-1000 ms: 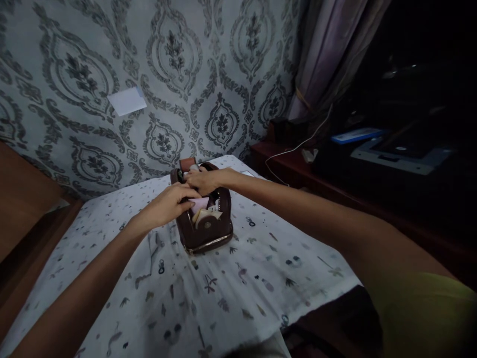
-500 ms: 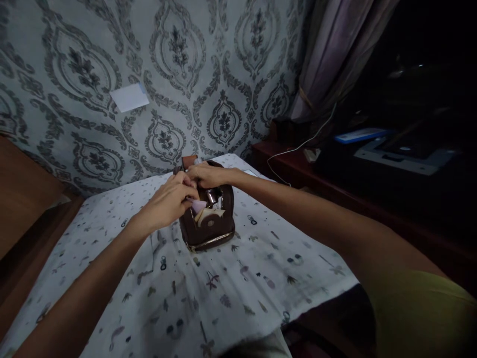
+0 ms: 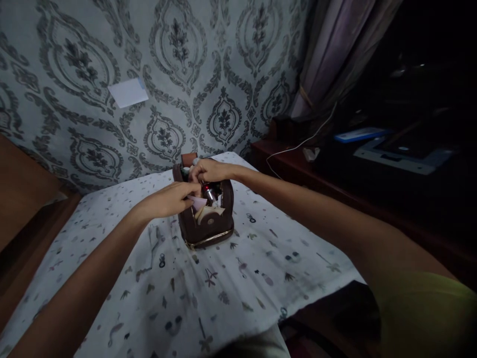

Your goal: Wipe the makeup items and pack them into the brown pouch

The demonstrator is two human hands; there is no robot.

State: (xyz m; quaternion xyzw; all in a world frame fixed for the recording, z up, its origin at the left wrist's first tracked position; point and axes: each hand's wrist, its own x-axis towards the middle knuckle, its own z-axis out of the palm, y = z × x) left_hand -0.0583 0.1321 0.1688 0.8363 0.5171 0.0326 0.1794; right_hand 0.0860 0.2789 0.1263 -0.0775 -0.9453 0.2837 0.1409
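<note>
An unzipped dark brown bag (image 3: 208, 231) stands on the patterned cloth, its gold zipper running along the front. My left hand (image 3: 171, 198) reaches over the bag's left edge, thumb and fingers pinched on a flat lilac piece (image 3: 198, 203), possibly paper or a pouch. My right hand (image 3: 211, 170) is over the back of the opening with fingers curled down; whatever they grip is hidden. Just below them a shiny dark tube (image 3: 209, 194) with a red glint leans inside. Cream-coloured pieces (image 3: 210, 213) stick up near the bag's front.
White printed cloth (image 3: 223, 283) covers the table against the wallpapered wall. A brown tab (image 3: 189, 159) rises behind the bag. At right, a white cable (image 3: 294, 148) crosses a dark red surface, with a blue-edged object (image 3: 361, 134) beyond. A wooden panel (image 3: 26, 194) stands left.
My right hand has lifted slightly and curled its fingers, uncovering more of the shiny tube. My left hand has flattened and its wrist has shifted, staying at the lilac piece.
</note>
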